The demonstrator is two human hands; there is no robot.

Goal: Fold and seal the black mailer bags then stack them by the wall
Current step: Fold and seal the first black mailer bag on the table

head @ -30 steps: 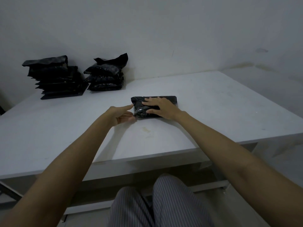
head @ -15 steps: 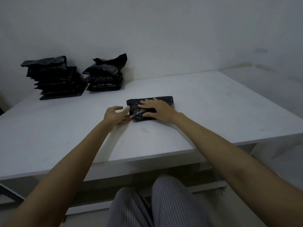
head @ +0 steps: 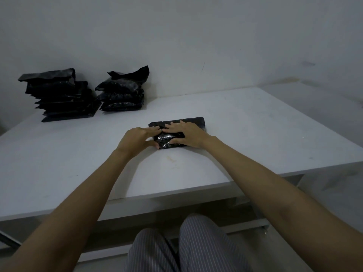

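Note:
A folded black mailer bag [head: 196,121] lies in the middle of the white table [head: 265,138]. My right hand [head: 188,134] lies flat on top of it, fingers spread and pointing left. My left hand [head: 137,139] holds the bag's left end, with its fingers on top and its thumb against the near edge. The hands hide most of the bag. Two stacks of black mailer bags stand by the back wall: a wider left stack [head: 60,99] and a puffier right stack [head: 121,93].
The table's front edge [head: 176,195] runs across in front of my striped trouser legs [head: 176,250]. A white wall rises right behind the stacks. The table's right edge drops off to the floor.
My left hand has moved right onto the bag's left end and taken hold of it. The bag has slid slightly left. My right hand has stayed flat on top.

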